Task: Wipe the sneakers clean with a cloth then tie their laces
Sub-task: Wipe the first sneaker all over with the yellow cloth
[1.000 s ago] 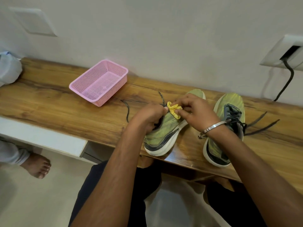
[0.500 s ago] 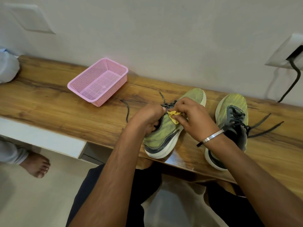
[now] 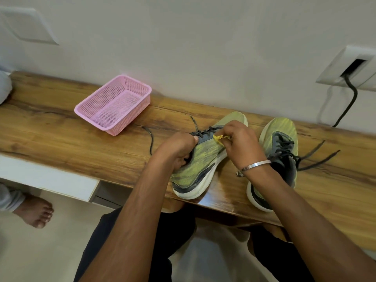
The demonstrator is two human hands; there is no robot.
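Two yellow-green sneakers with dark laces lie on a wooden shelf [image 3: 61, 137]. The left sneaker [image 3: 200, 165] is tilted onto its side, its loose laces [image 3: 151, 139] trailing left. My left hand [image 3: 177, 150] grips this sneaker at its collar. My right hand [image 3: 239, 145] presses a small yellow cloth [image 3: 219, 138] against the sneaker's upper near the laces. The right sneaker [image 3: 281, 143] stands upright beside my right wrist, its laces untied and spread to the right.
An empty pink mesh basket [image 3: 114, 104] sits on the shelf to the left, near the wall. A wall socket with a black cable [image 3: 350, 92] is at the upper right. Another person's bare foot [image 3: 35, 213] rests on the floor at lower left.
My right hand with the cloth has moved along the left sneaker's upper toward the toe side, uncovering more of the laces. My left hand keeps its hold.
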